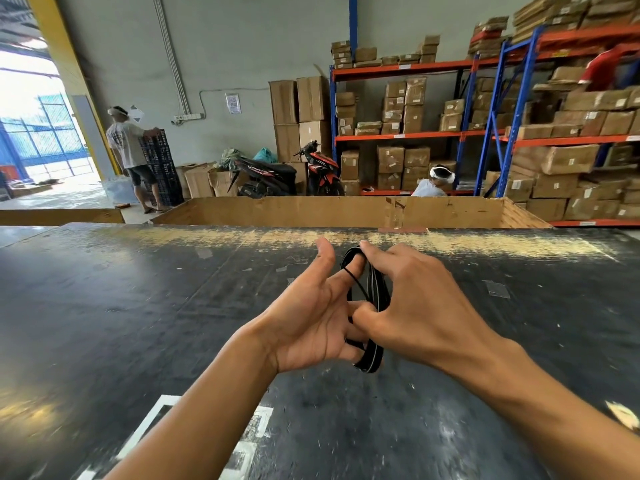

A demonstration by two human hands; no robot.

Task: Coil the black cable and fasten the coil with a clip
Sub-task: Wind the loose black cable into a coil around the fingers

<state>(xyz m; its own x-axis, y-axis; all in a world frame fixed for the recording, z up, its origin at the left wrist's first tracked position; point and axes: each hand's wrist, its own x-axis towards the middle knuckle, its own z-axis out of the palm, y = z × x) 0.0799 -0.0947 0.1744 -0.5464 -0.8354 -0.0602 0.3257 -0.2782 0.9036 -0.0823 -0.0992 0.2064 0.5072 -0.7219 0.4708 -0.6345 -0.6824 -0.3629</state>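
**Black cable coil held between both hands above the table**

The black cable (375,289) is a flat, glossy band wound into a narrow upright coil of several turns. One thin strand crosses my left forefinger. My left hand (311,317) is open, palm up, fingers inside the loop. My right hand (412,306) pinches the coil from the right, thumb pressed at mid-height. The right hand covers most of the coil's far side, so any clip there cannot be confirmed. Below lies the dark scuffed table (138,306); beyond it stands a cardboard bin (311,213).
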